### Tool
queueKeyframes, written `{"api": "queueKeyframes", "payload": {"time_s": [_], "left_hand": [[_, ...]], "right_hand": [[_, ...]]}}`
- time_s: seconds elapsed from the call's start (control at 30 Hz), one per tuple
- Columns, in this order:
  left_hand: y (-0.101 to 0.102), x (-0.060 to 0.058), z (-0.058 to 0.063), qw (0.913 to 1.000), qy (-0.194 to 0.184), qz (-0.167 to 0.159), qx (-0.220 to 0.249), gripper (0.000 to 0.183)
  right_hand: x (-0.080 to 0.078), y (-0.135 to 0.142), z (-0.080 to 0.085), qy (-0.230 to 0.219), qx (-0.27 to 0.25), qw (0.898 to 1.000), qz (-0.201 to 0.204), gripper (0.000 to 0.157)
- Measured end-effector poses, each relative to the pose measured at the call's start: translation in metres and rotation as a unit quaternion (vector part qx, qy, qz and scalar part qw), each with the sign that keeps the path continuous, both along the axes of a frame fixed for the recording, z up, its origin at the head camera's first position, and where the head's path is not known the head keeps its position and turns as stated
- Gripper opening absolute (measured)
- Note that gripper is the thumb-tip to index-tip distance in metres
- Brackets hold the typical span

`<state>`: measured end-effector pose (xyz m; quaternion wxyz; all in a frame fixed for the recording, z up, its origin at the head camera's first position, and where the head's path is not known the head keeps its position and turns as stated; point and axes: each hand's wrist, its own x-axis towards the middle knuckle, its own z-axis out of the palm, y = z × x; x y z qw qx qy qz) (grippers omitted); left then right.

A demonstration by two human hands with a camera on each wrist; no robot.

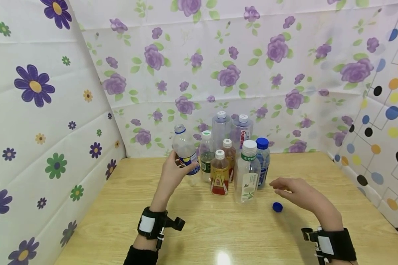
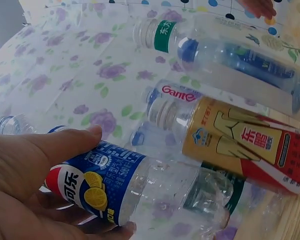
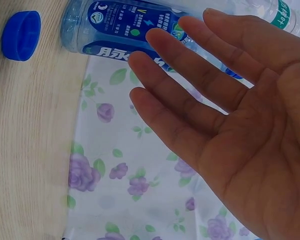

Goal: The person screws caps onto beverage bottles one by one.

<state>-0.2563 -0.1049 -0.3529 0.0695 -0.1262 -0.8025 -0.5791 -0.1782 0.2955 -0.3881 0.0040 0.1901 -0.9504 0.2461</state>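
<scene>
My left hand [image 1: 173, 172] grips a clear plastic cola bottle [image 1: 183, 142] round its blue label [image 2: 102, 182]. The bottle leans a little and its mouth has no cap; whether its base touches the table cannot be told. To the right, my right hand [image 1: 298, 192] is over the table with its fingers [image 3: 185, 60] extended and nothing in them. A loose blue bottle cap [image 1: 277, 207] lies on the table just below that hand. A blue-capped bottle [image 1: 263, 158] stands nearest to its fingertips.
Several bottles stand grouped mid-table: a green-labelled one [image 1: 206, 156], two red-and-gold drinks with the front one [image 1: 220, 175] nearer, a tall white-capped bottle [image 1: 247, 176], and two larger clear bottles at the back, one [image 1: 221, 127] on the left. Patterned cloth [image 1: 185, 55] encloses the wooden table [image 1: 199, 235].
</scene>
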Motion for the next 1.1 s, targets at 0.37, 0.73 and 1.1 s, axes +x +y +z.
{"api": "queueKeyframes", "payload": {"time_s": [0.37,0.73,1.1], "left_hand": [[0.016,0.016,0.004,0.9979,-0.013,-0.063,0.01,0.071],[0.041,0.025,-0.006,0.9921,-0.014,-0.114,-0.05,0.071],[0.07,0.033,-0.029,0.9799,-0.022,-0.175,-0.093,0.068]], "right_hand": [[0.001,-0.001,0.0,-0.007,-0.004,1.0,0.009,0.028],[0.001,-0.001,-0.001,-0.016,-0.006,1.0,0.007,0.028],[0.001,-0.001,-0.001,-0.018,-0.01,1.0,0.013,0.028]]}}
